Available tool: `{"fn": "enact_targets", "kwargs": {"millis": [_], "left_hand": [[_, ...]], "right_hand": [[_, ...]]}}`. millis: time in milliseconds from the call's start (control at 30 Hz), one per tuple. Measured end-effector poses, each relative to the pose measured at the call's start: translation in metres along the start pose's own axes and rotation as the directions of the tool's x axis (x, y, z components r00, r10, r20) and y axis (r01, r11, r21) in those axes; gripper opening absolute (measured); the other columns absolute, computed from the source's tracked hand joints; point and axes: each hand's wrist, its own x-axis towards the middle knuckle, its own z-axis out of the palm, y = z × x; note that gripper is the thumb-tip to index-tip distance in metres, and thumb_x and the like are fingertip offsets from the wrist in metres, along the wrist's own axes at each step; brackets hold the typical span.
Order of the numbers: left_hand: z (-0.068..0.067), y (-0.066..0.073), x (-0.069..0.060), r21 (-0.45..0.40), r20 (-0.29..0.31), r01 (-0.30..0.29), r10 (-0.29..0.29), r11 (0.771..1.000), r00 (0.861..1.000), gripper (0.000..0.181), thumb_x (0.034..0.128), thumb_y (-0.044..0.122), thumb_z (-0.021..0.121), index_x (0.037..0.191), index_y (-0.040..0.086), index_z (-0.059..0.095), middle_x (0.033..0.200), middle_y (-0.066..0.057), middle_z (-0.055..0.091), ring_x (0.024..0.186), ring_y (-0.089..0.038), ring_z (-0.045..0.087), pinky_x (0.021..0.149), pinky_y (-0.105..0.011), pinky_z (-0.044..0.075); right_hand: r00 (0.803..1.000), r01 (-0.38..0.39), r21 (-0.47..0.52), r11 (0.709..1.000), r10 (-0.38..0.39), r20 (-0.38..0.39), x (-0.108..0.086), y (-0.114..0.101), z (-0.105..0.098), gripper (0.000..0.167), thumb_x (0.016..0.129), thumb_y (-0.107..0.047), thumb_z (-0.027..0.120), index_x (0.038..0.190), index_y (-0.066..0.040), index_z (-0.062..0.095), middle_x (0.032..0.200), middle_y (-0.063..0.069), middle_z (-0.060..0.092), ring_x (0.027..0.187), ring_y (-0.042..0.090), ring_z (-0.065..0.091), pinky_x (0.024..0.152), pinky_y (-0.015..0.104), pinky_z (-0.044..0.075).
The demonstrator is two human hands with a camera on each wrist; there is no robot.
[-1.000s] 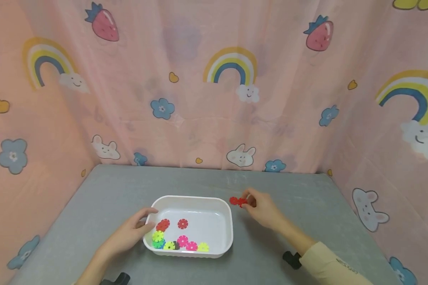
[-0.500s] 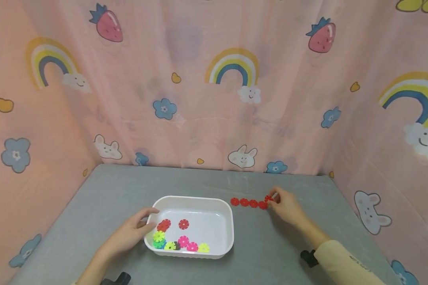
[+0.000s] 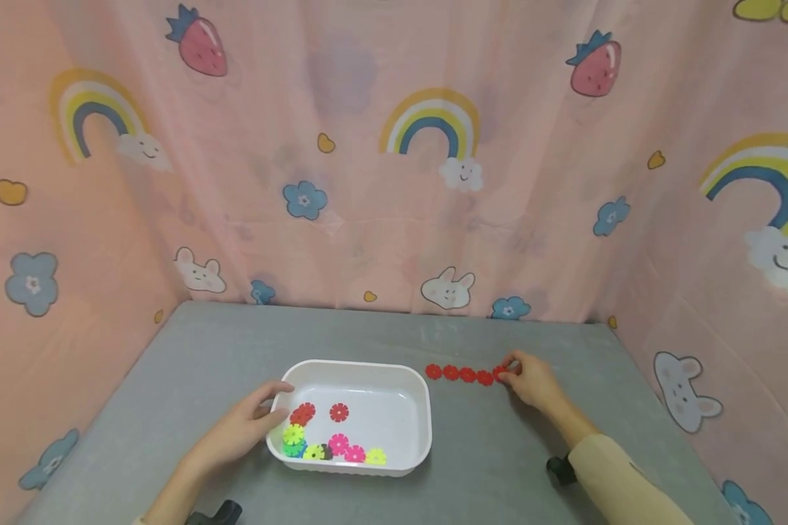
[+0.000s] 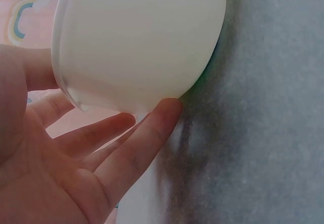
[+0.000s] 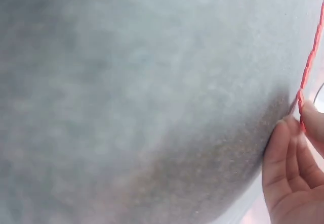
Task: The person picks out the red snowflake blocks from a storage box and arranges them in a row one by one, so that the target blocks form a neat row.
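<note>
My left hand (image 3: 248, 419) grips the left end of a white plastic tray (image 3: 403, 461). In the left wrist view, the thumb goes over the rim of the tray (image 4: 147, 37) while fingertips touch its outer wall. Beyond the tray's right back corner, several red snowflake discs (image 3: 468, 375) lie in a slightly bent row on the table. At the row's right end my right hand (image 3: 532, 379) pinches a red snowflake disc (image 3: 498, 373) between thumb and fingers. The right wrist view shows the red row (image 5: 308, 67) edge-on, its end at the fingertips of the right hand (image 5: 293, 168).
Inside the tray are more snowflake discs: red (image 3: 339, 412), yellow (image 3: 376, 456), pink (image 3: 338, 443), green (image 3: 292, 448), and partly hidden blue and dark ones. A grey table (image 3: 499, 467) spreads around it, with a printed pink curtain (image 3: 361, 240) along the back and sides.
My right hand has moved right from the row's left part to its right end. The held disc, raised half a second ago, now sits lower, in line with the others. The left hand stays put.
</note>
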Motion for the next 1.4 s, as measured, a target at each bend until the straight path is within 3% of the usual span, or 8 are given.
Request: {"fn": "enact_targets", "kwargs": {"millis": [133, 300, 467, 733, 933, 1167, 1400], "left_hand": [[0.000, 0.001, 0.001, -0.001, 0.005, -0.013, 0.013, 1.000, 1.000, 0.045, 0.1002, 0.033, 0.064, 0.141, 0.015, 0.053, 0.155, -0.024, 0.042, 0.133, -0.052, 0.048, 0.099, -0.066, 0.046], [0.000, 0.000, 0.001, 0.001, -0.004, -0.008, 0.008, 1.000, 1.000, 0.045, 0.0995, 0.032, 0.065, 0.140, 0.017, 0.054, 0.155, -0.022, 0.043, 0.134, -0.051, 0.047, 0.101, -0.065, 0.046], [-0.001, -0.001, -0.001, -0.006, 0.007, -0.001, 0.001, 1.000, 1.000, 0.045, 0.0998, 0.032, 0.064, 0.141, 0.016, 0.053, 0.155, -0.024, 0.041, 0.134, -0.052, 0.047, 0.100, -0.065, 0.046], [-0.002, -0.003, 0.000, 0.003, 0.015, 0.014, -0.014, 1.000, 1.000, 0.044, 0.1002, 0.033, 0.064, 0.140, 0.016, 0.054, 0.155, -0.027, 0.039, 0.133, -0.053, 0.047, 0.101, -0.065, 0.046], [-0.001, -0.001, 0.002, 0.018, 0.018, 0.006, -0.006, 1.000, 1.000, 0.044, 0.1001, 0.034, 0.064, 0.140, 0.016, 0.054, 0.155, -0.027, 0.040, 0.132, -0.053, 0.048, 0.100, -0.066, 0.046], [-0.002, 0.000, 0.001, 0.014, 0.017, 0.009, -0.009, 1.000, 1.000, 0.044, 0.1010, 0.033, 0.063, 0.141, 0.017, 0.053, 0.155, -0.027, 0.039, 0.133, -0.054, 0.047, 0.100, -0.067, 0.045], [-0.001, -0.001, 0.001, 0.007, 0.011, 0.012, -0.012, 1.000, 1.000, 0.044, 0.1004, 0.032, 0.064, 0.141, 0.017, 0.054, 0.155, -0.025, 0.041, 0.133, -0.052, 0.048, 0.101, -0.066, 0.045]], "right_hand": [[0.999, 0.044, -0.032, 0.998, -0.045, -0.021, 0.005, -0.001, -0.003, 0.021, 0.095, -0.010, 0.071, 0.108, 0.005, 0.065, 0.078, 0.008, 0.063, 0.064, 0.019, 0.054, 0.056, 0.031, 0.048], [0.998, 0.039, 0.019, 0.999, -0.038, -0.049, 0.005, -0.016, -0.009, 0.023, 0.097, -0.012, 0.067, 0.113, 0.005, 0.066, 0.082, 0.008, 0.063, 0.064, 0.019, 0.054, 0.057, 0.032, 0.050], [0.992, 0.087, 0.064, 0.994, -0.081, -0.093, 0.004, -0.047, -0.008, 0.019, 0.097, -0.013, 0.068, 0.111, 0.000, 0.070, 0.080, 0.006, 0.063, 0.061, 0.018, 0.054, 0.055, 0.032, 0.049], [0.990, 0.105, 0.139, 0.985, -0.091, -0.103, -0.004, -0.106, 0.015, 0.016, 0.096, -0.016, 0.070, 0.109, -0.007, 0.072, 0.083, 0.003, 0.063, 0.069, 0.018, 0.055, 0.057, 0.028, 0.052], [0.976, 0.204, 0.194, 0.960, -0.183, -0.121, -0.019, -0.143, 0.032, 0.014, 0.093, -0.012, 0.072, 0.107, -0.007, 0.073, 0.081, -0.001, 0.063, 0.069, 0.016, 0.056, 0.057, 0.025, 0.053], [0.958, 0.288, 0.207, 0.935, -0.282, -0.058, -0.032, -0.178, 0.055, 0.016, 0.093, -0.014, 0.074, 0.108, -0.009, 0.073, 0.088, -0.001, 0.064, 0.076, 0.016, 0.057, 0.064, 0.023, 0.055], [0.957, 0.264, 0.182, 0.947, -0.280, 0.069, -0.039, -0.199, 0.077, 0.021, 0.093, -0.020, 0.074, 0.111, -0.008, 0.072, 0.085, -0.005, 0.060, 0.076, 0.014, 0.056, 0.061, 0.022, 0.052]]}}
